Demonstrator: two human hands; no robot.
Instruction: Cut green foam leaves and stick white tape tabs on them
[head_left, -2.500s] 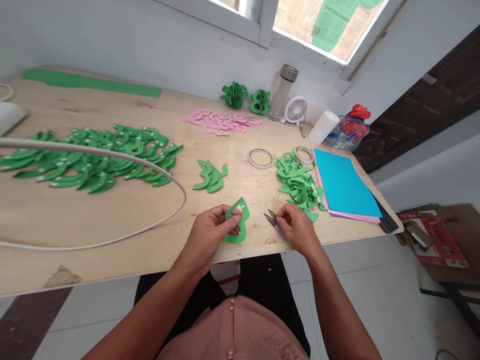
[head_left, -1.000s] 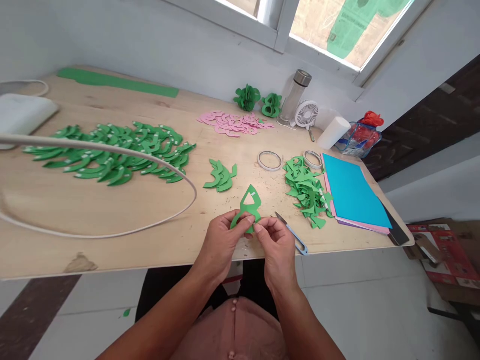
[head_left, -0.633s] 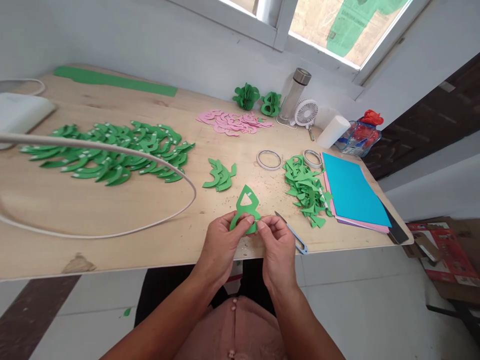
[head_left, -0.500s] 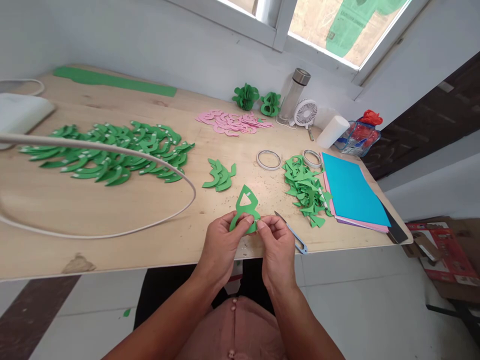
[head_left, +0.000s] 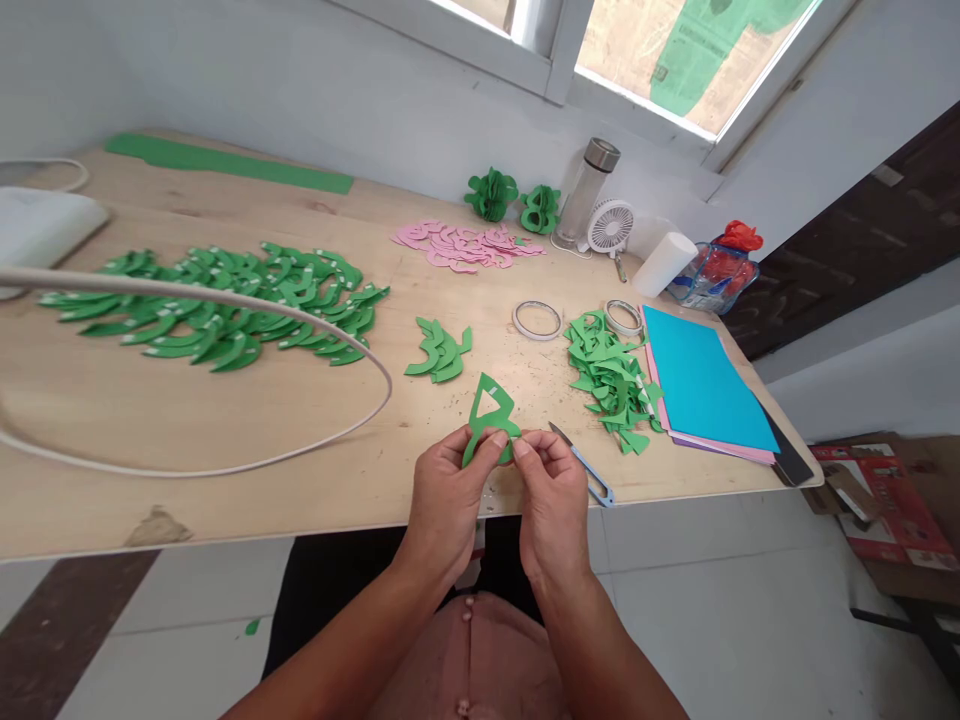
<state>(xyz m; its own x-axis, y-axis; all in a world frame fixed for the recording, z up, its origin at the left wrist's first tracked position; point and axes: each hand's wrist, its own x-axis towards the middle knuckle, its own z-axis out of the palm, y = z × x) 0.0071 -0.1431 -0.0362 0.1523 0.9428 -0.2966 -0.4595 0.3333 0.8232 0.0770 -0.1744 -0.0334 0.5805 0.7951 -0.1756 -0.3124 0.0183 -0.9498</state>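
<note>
Between my hands is a green paper cutout point(head_left: 501, 405) with an opening in its upper part and a small white strip near its top. My left hand point(head_left: 450, 490) pinches its lower left part between thumb and fingers. My right hand point(head_left: 551, 490) is closed at the cutout's lower right edge, thumb against fingers; a tiny pale bit shows at the fingertips. Just right of that hand lies a blue-handled craft knife point(head_left: 598, 482) on the table. A few curved green paper pieces point(head_left: 441, 352) lie beyond my left hand.
Green scraps point(head_left: 611, 375) and two tape rolls point(head_left: 538, 320) lie to the right, beside coloured paper sheets point(head_left: 705, 380). Many green strips point(head_left: 217, 305) cover the left, with a pale cable point(head_left: 315, 318) looping over them. Pink cutouts point(head_left: 469, 246), a bottle point(head_left: 589, 190) and a fan point(head_left: 610, 226) stand behind.
The green cutout has turned and tilted slightly in my fingers, its top moving a little left. Both hands keep their pinch in nearly the same place.
</note>
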